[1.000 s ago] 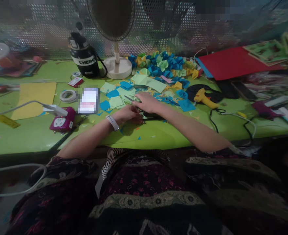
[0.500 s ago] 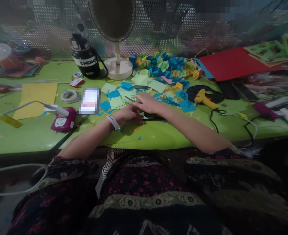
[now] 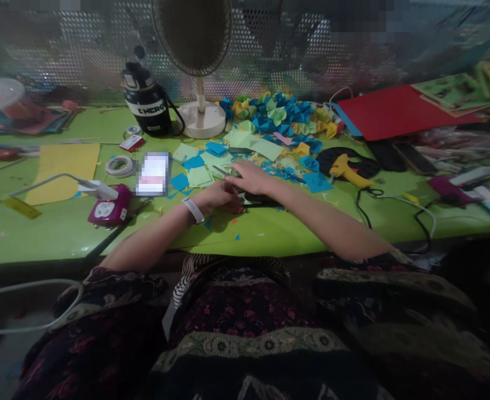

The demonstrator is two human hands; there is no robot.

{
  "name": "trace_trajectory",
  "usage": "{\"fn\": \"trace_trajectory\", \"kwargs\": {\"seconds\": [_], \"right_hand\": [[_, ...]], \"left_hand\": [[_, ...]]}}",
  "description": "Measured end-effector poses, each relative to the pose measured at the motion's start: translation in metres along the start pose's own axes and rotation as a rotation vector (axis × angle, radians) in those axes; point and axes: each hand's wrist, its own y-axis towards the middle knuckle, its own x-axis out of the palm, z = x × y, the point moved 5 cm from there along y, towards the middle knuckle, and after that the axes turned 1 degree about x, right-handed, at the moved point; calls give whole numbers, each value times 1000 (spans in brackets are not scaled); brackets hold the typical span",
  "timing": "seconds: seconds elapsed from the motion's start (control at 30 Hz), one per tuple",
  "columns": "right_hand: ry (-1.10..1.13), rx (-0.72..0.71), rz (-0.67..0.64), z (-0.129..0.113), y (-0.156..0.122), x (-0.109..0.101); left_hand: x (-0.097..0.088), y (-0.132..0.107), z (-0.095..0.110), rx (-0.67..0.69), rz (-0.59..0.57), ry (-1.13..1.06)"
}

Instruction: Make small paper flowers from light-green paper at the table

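Observation:
Both of my hands meet over the middle of the green table. My right hand [image 3: 248, 176] is closed on what looks like a pair of scissors [image 3: 219, 170], whose thin grey tip points left and away from me. Just below it, my left hand [image 3: 223, 196] has its fingers curled in. Whatever lies between those fingers is hidden. A flat dark object [image 3: 264, 200] lies under my right wrist. Cut squares of light green paper [image 3: 199, 176] and blue paper [image 3: 180, 181] lie just beyond my hands.
Folded paper flowers [image 3: 276, 114] are heaped at the back, beside a fan [image 3: 203, 119] and a black bottle [image 3: 149, 108]. Left are a lit phone [image 3: 152, 173], a tape roll [image 3: 119, 165] and a purple power adapter [image 3: 109, 210]. A yellow glue gun [image 3: 349, 169] lies right, near red paper [image 3: 407, 111].
The view has shifted very slightly. My hands stay together in nearly the same place, and the light green scrap seen below them shows less now.

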Motion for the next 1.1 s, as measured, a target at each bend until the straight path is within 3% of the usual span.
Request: {"fn": "trace_trajectory", "kwargs": {"seconds": [0.67,1.1], "right_hand": [[-25,-8,9,-2,0,0],[-43,-19,11,1,1,3]], "left_hand": [[-5,11,-8,39,-81,-65],[-4,8,-5,40,-65,-17]]}}
